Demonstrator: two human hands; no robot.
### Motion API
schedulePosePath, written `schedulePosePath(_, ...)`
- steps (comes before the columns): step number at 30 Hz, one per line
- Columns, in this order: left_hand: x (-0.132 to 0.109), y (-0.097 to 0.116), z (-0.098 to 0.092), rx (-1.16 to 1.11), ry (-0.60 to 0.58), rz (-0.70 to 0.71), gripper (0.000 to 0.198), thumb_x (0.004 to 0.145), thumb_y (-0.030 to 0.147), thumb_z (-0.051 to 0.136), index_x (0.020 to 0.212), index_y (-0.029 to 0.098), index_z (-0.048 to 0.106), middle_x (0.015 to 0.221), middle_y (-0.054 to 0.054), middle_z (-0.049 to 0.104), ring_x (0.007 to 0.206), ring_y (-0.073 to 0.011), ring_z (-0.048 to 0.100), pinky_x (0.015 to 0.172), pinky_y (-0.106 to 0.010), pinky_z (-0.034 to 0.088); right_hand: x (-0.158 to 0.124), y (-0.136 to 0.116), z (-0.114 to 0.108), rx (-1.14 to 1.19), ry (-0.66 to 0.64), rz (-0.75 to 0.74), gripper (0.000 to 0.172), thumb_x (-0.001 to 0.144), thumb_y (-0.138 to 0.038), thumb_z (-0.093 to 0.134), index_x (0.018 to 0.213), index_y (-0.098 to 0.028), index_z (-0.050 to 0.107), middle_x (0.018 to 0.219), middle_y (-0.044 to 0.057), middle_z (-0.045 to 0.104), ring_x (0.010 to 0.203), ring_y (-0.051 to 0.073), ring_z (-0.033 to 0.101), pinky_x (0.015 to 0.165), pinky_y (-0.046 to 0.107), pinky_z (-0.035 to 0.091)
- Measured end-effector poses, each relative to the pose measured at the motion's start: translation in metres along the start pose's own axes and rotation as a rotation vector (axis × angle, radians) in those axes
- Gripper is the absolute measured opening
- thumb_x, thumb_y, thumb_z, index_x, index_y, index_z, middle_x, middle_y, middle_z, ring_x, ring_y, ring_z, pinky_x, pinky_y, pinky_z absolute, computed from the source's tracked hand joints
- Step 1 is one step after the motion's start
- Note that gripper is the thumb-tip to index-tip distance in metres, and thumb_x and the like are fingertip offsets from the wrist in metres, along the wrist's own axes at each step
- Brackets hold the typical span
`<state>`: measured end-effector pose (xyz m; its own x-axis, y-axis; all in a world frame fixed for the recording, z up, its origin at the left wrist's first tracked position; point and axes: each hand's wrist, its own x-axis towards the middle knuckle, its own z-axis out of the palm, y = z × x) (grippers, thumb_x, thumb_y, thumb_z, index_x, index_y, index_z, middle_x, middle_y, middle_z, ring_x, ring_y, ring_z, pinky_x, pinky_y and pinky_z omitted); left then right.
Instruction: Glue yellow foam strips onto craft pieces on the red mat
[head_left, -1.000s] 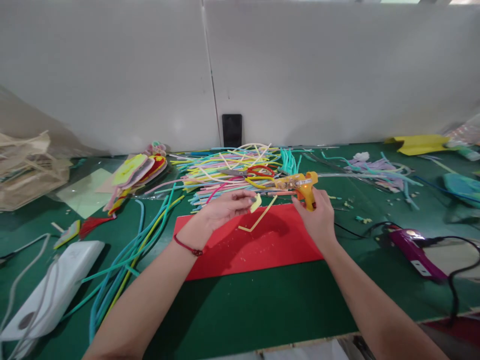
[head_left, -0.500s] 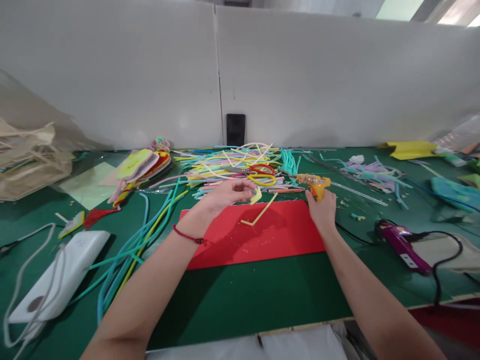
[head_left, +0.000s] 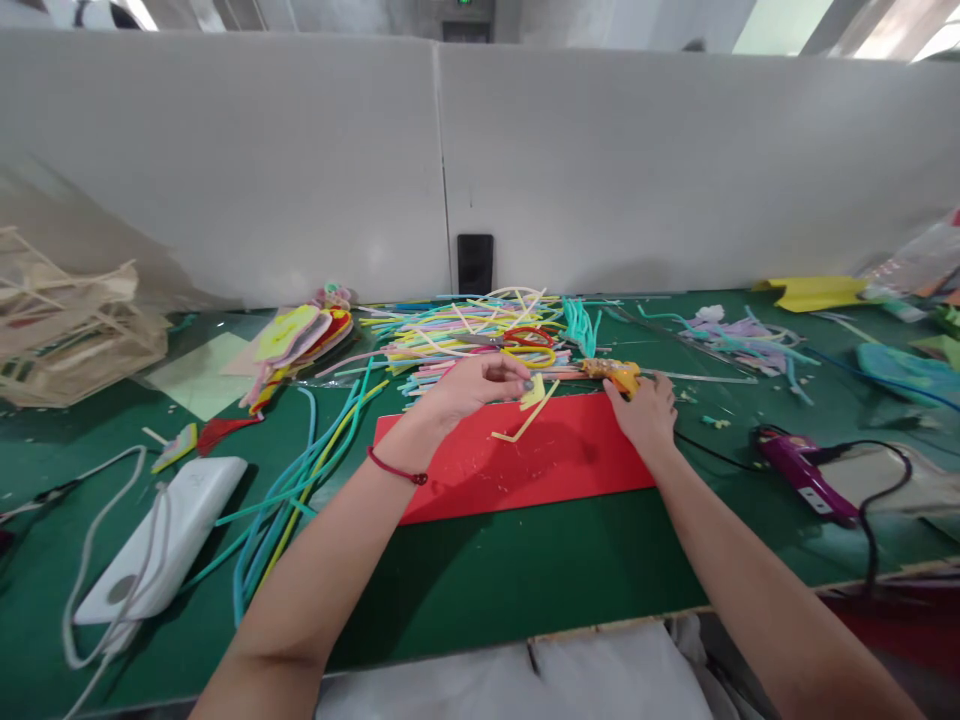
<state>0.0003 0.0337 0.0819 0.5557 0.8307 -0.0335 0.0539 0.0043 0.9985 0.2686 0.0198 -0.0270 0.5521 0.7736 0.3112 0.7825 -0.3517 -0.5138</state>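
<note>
My left hand [head_left: 480, 390], a red cord at its wrist, pinches a small pale yellow piece [head_left: 533, 391] above the red sheet [head_left: 480, 480]. A thin bent yellow strip [head_left: 517, 432] is just below that piece; whether they touch I cannot tell. At the sheet's right end, my right hand [head_left: 645, 415] has its fingers apart beside an orange glue gun [head_left: 624, 377]. The gun lies low on its side, its nozzle pointing left toward the pile of coloured fuzzy stems [head_left: 442, 345]. Scissors [head_left: 531, 354] with red and yellow handles rest on the pile.
On the left are a white power strip [head_left: 169, 530], long teal and yellow stems [head_left: 300, 480] and layered felt shapes [head_left: 300, 335]. A purple device [head_left: 806, 475] with a black cord lies right. A black phone [head_left: 475, 264] leans on the grey partition [head_left: 300, 170].
The glue gun was upright in my right hand; now it lies lower and my fingers have loosened from it. My left hand keeps the yellow piece. The camera view has tilted up slightly.
</note>
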Motion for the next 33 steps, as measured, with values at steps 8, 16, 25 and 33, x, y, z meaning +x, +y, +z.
schedulePosePath(8, 0.001, -0.001, -0.004, 0.081, -0.03, 0.015, 0.008, 0.072, 0.018, 0.064, 0.079, 0.015, 0.061, 0.072, 0.001, 0.06, 0.067, -0.0085, 0.055, 0.07, -0.024, 0.043, -0.012, -0.034, -0.018, 0.242, -0.001, -0.517, 0.026, 0.082, -0.027, 0.045, 0.102, -0.018, 0.058, 0.121, 0.016, 0.054, 0.116, 0.028, 0.049, 0.091, 0.046, 0.042)
schedulePosePath(16, 0.009, -0.016, -0.007, 0.18, -0.013, -0.022, 0.007, 0.07, 0.015, 0.063, 0.077, 0.014, 0.061, 0.075, -0.001, 0.062, 0.071, -0.0105, 0.058, 0.071, -0.025, 0.045, -0.032, -0.048, 0.011, 0.328, -0.299, -0.595, 0.023, 0.083, -0.019, 0.039, 0.087, -0.018, 0.061, 0.089, 0.009, 0.065, 0.084, 0.023, 0.061, 0.075, 0.037, 0.048)
schedulePosePath(25, 0.014, -0.028, -0.019, 0.418, -0.037, -0.088, 0.006, 0.071, 0.017, 0.061, 0.076, 0.015, 0.064, 0.074, -0.002, 0.067, 0.071, -0.0144, 0.061, 0.069, -0.027, 0.047, -0.036, -0.046, 0.001, 0.357, -0.431, -0.711, 0.026, 0.091, -0.03, 0.041, 0.103, -0.02, 0.062, 0.089, 0.008, 0.059, 0.075, 0.019, 0.058, 0.065, 0.032, 0.049)
schedulePosePath(33, 0.02, -0.04, -0.02, 0.417, -0.035, -0.14, 0.006, 0.072, 0.016, 0.06, 0.077, 0.015, 0.063, 0.077, -0.003, 0.067, 0.072, -0.0151, 0.062, 0.067, -0.027, 0.048, -0.037, -0.044, 0.003, 0.294, -0.423, -0.796, 0.018, 0.09, -0.029, 0.048, 0.098, -0.021, 0.062, 0.094, 0.009, 0.059, 0.093, 0.023, 0.056, 0.082, 0.04, 0.047)
